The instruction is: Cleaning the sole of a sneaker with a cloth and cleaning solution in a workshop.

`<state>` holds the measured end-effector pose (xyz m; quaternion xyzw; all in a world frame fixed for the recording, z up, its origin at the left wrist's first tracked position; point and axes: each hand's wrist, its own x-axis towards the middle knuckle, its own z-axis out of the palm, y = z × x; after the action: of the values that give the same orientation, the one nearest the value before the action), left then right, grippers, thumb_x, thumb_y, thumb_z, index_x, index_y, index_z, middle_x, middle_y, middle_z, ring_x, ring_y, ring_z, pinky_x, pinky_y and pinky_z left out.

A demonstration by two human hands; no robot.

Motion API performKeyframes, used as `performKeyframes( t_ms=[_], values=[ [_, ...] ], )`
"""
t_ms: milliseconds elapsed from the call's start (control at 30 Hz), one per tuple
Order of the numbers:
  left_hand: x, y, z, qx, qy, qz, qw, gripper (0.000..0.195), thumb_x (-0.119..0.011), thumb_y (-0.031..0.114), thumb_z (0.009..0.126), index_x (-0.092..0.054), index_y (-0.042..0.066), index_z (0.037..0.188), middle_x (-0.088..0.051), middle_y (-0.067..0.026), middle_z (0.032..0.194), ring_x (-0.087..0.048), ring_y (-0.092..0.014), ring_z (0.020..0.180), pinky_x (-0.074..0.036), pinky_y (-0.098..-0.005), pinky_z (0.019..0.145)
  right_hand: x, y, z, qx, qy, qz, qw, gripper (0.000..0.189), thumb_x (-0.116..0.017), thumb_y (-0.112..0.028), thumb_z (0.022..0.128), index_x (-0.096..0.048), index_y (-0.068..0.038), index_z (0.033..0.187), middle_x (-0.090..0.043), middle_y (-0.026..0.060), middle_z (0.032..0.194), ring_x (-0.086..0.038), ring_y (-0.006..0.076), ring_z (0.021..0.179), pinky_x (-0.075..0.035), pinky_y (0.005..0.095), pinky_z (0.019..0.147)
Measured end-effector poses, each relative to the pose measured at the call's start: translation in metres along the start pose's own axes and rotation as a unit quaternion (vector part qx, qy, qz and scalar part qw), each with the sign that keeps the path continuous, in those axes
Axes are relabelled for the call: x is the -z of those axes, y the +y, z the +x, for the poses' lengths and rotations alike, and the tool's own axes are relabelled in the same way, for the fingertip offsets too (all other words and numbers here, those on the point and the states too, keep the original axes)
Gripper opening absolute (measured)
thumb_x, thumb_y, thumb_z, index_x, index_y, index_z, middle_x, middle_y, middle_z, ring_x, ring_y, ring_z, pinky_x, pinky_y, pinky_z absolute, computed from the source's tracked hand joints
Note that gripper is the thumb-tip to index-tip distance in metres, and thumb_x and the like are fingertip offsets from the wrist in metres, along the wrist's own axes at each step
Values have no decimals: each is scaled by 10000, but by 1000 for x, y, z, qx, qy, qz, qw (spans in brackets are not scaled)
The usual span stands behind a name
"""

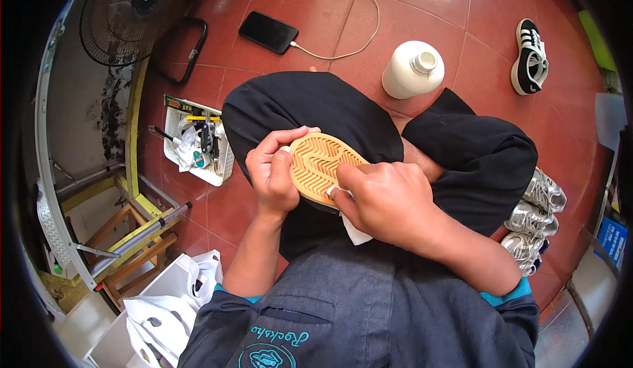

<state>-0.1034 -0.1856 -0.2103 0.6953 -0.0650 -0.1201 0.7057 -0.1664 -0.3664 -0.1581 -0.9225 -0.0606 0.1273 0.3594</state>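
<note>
A shoe with a tan, zigzag-patterned rubber sole lies sole-up over my lap. My left hand grips one end of it, the thumb pressing on the sole's edge. In my right hand is a white cloth or tissue, pinched between thumb and fingers and touching the sole's near edge. The far end of the shoe is hidden behind my right hand. Only a little of its dark upper shows beneath the sole.
A white plastic bottle stands beyond my crossed legs. Left of my knee is a white basket of tools and rags. A black-and-white sneaker and several grey sneakers are at right. A smartphone charges near a fan.
</note>
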Motion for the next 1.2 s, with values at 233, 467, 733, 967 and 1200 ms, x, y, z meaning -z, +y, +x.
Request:
performKeyframes(
  t_ms=[233,467,733,967,1200],
  values=[
    [0,-1,0,-5,-3,12,1000,352,-380,50,867,-636,-135,1023,-705,-232,986,-690,-233,894,-538,-323,843,1,8,1,1,-3,-37,999,220,-631,-275,851,-575,-83,760,-633,116,616,-642,317,553,-489,437,502],
    [0,-1,-1,-7,-4,14,1000,352,-382,51,868,-632,-134,1034,-705,-232,986,-690,-232,893,-538,-322,845,1,-2,1,62,13,-26,998,158,-611,-226,828,-609,-68,829,-668,115,653,-685,303,580,-522,411,480],
    [0,-1,0,-11,-6,9,1000,352,-382,53,874,-630,-132,1042,-706,-227,992,-689,-228,891,-535,-316,848,1,11,0,46,54,-29,997,182,-623,-252,830,-626,-75,792,-656,119,622,-664,297,537,-503,419,459],
    [1,-1,0,-9,-9,15,1000,353,-377,48,871,-631,-130,1040,-704,-230,992,-688,-229,889,-539,-323,843,6,6,8,100,32,-99,990,132,-624,-215,789,-624,-83,798,-677,95,675,-693,260,588,-514,392,464],
    [-1,1,-2,-11,-2,18,1000,354,-376,41,857,-633,-131,1030,-704,-233,982,-690,-235,884,-542,-330,842,1,5,7,88,15,-79,993,171,-642,-215,823,-556,-90,745,-636,72,645,-637,276,510,-467,398,430]
  ],
)
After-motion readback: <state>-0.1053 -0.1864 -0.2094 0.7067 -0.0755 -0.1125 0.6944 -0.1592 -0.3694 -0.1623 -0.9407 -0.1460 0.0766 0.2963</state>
